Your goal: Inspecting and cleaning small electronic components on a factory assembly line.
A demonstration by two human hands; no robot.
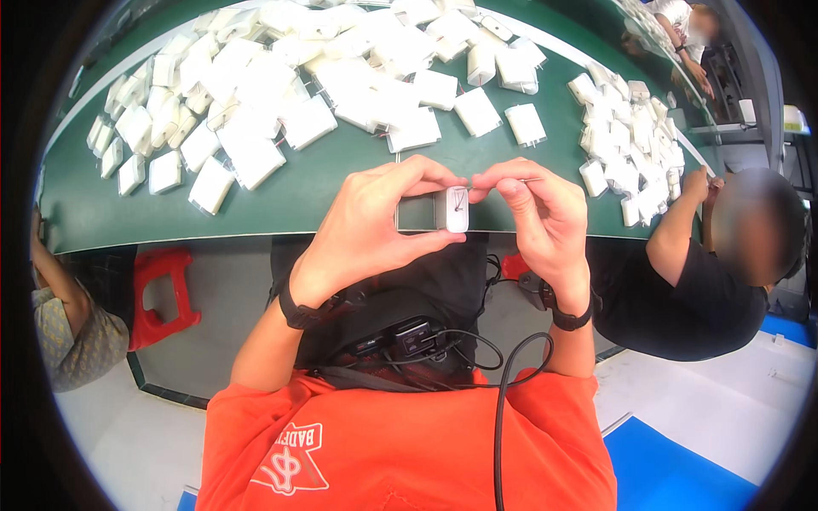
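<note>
My left hand [366,217] grips a small white plastic block [459,220] between thumb and fingers, just above the near edge of the green table. The block's rounded end face is turned up toward me, with short dark wires on it. Close beside it, my right hand [545,213] is closed in a pinch on a thin, rod-like piece [530,180]. That piece's kind is too small to make out, and its other end is hidden by the fingers at the block's upper corner.
Many similar white blocks [251,157] are heaped across the green table [281,209], with another heap [622,145] at the right. A person in black [682,298] sits at my right, another person [81,332] at far left. A red stool [166,294] stands left; a black cable [501,409] crosses my front.
</note>
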